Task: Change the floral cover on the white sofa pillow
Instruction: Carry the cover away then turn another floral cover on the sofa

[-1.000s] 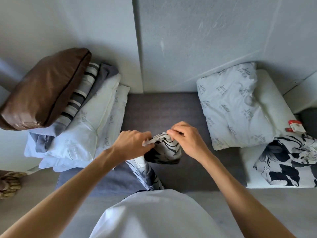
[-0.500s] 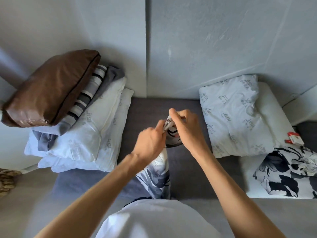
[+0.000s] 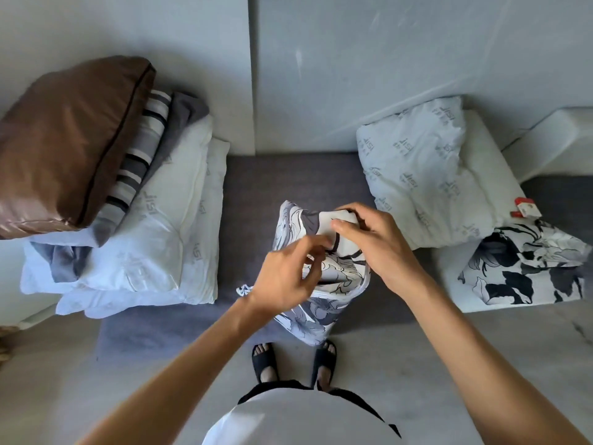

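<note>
The floral cover, a limp black-and-white printed case, hangs bunched between both hands above the grey sofa seat, its lower end drooping toward the floor. By the look of it the step in hand is finding and opening the mouth of the cover; no pillow is inside it yet. The next move calls for spreading that opening wide with both hands, then bringing a bare white pillow to it and feeding a corner in. Which cover is the old one and which the new I cannot tell.

Counted from largest to smallest: one sofa; one brown cushion topping the left stack; under it two white printed pillows, with a striped cloth and a grey one wedged between; one white printed pillow on the right, lying on another white one; a second floral piece at the right edge; two hands; one small red-and-white tag.

The left hand has its fingers curled, pinching a fold of the cover. The right hand grips the cover's upper edge, thumb and fingers clamped on the cloth.
</note>
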